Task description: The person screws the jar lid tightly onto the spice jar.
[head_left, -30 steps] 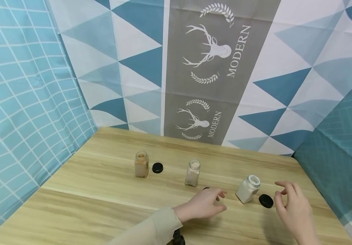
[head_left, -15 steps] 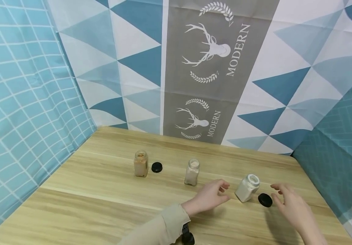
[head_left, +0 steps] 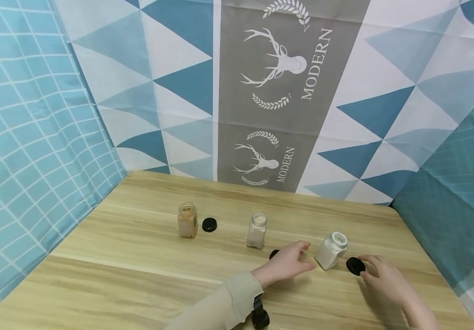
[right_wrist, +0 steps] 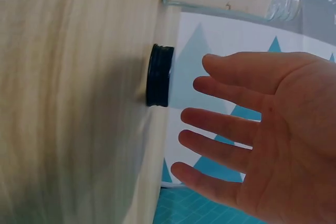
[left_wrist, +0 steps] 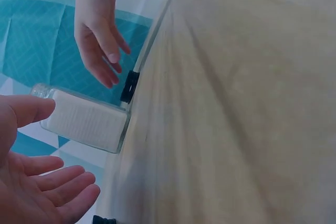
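A square glass jar of white powder point(head_left: 330, 252) stands uncapped at the right of the table. My left hand point(head_left: 285, 266) is just left of it, thumb and fingers spread; the left wrist view shows a gap between palm and jar. To the jar's right lies a black lid point(head_left: 355, 266). Close to that lid, my right hand point(head_left: 387, 277) reaches with extended fingers. In the right wrist view the fingertips are apart from the lid point(right_wrist: 160, 75), and nothing is held. Behind my left hand, another black lid point(head_left: 274, 253) is partly hidden.
An uncapped jar of pale powder point(head_left: 256, 232) stands mid-table. Farther left is an uncapped jar of brownish seasoning point(head_left: 188, 222), with a black lid point(head_left: 209, 224) beside it. Patterned cloth point(head_left: 187, 91) hangs along the back of the wooden table point(head_left: 138, 270).
My right hand has moved left and lowered toward the right-hand lid. My left hand has shifted slightly right, toward the white powder jar. The jars and lids stay in place.
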The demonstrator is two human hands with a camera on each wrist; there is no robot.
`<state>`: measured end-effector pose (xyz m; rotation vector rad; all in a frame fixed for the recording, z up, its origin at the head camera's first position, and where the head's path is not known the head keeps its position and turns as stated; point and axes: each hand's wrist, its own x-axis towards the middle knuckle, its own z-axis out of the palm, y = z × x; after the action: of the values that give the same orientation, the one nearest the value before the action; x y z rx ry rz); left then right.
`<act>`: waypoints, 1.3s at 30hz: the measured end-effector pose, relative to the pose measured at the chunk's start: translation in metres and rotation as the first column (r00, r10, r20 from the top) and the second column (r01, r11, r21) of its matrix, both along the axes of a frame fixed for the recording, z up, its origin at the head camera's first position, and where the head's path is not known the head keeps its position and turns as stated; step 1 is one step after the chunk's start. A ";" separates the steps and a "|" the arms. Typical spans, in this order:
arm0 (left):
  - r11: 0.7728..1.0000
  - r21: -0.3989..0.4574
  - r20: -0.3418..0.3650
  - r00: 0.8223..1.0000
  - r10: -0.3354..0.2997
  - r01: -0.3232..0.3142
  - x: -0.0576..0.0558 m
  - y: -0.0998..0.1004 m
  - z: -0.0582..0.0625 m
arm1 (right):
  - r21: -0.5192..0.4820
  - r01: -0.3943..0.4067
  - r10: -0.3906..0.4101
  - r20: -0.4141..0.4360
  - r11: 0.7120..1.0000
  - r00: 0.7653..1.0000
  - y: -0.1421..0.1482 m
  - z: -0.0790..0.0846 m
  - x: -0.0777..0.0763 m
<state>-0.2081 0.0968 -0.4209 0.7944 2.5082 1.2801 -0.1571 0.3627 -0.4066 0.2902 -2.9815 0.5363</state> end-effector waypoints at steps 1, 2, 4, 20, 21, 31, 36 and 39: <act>1.000 0.000 -0.003 1.000 0.000 0.000 -0.001 0.002 0.000 | 0.002 -0.004 0.004 -0.015 1.000 1.000 0.001 -0.001 -0.001; 1.000 0.008 -0.001 1.000 0.002 -0.002 -0.002 0.004 0.001 | 0.004 -0.008 0.008 -0.025 1.000 1.000 0.003 -0.003 -0.001; 0.999 0.040 0.010 1.000 0.012 -0.012 -0.002 0.007 0.001 | 0.012 -0.017 0.018 -0.032 1.000 0.999 0.005 -0.005 -0.003; 0.984 0.171 0.089 0.995 0.034 -0.049 -0.012 0.024 -0.012 | -0.005 -0.005 0.005 0.048 1.000 0.999 0.001 -0.005 -0.011; 0.984 0.169 0.089 0.995 0.034 -0.048 -0.013 0.025 -0.012 | -0.007 -0.003 0.003 0.041 1.000 0.999 0.000 -0.005 -0.012; 0.986 0.164 0.134 0.991 0.013 -0.035 -0.015 0.032 -0.015 | -0.019 0.000 0.002 0.079 1.000 0.997 -0.004 -0.004 -0.019; 0.990 0.143 0.140 0.990 -0.004 -0.016 -0.022 0.040 -0.010 | -0.048 0.011 -0.006 0.112 0.999 0.994 0.000 0.002 -0.022; 0.991 0.132 0.132 0.991 -0.007 -0.011 -0.025 0.043 -0.009 | -0.039 0.010 -0.005 0.105 0.999 0.994 0.000 0.002 -0.023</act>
<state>-0.2331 0.1398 -0.4299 0.7091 2.3409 1.4625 -0.1806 0.3623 -0.4051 0.2551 -3.0673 0.6284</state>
